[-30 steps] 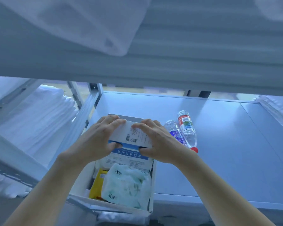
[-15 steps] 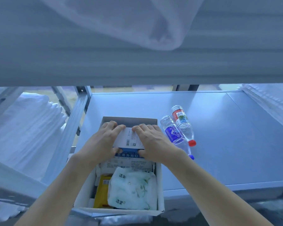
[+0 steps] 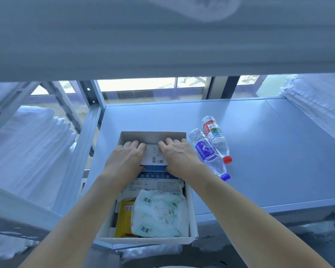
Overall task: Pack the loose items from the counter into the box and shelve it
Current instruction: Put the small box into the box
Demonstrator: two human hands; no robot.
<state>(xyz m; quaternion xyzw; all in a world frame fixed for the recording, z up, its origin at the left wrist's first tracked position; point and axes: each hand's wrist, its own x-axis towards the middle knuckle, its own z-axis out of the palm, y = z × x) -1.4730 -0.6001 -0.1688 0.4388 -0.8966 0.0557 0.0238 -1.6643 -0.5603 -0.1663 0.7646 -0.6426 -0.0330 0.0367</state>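
Note:
An open white cardboard box [image 3: 192, 213] lies on the grey shelf [image 3: 269, 151], its near end hanging over the shelf's front edge. Inside, at the far end, my left hand [image 3: 124, 161] and my right hand [image 3: 177, 156] grip a small white carton [image 3: 155, 156] from both sides, fingers over its top edge and thumbs below. Under it lies a blue-and-white mask pack [image 3: 155, 182]. Nearer me in the box are a pale green tissue pack [image 3: 159, 213] and a yellow packet [image 3: 124, 217].
Two clear water bottles lie on the shelf right of the box, one with a blue cap [image 3: 209, 153] and one with a red cap [image 3: 217, 138]. Stacks of white cloth [image 3: 27, 151] fill the left bay and another stack [image 3: 317, 105] sits far right. An upper shelf [image 3: 162, 45] hangs overhead.
Both hands have pushed the white carton deeper and lower into the box's far end. The box sits farther onto the shelf and the view has shifted.

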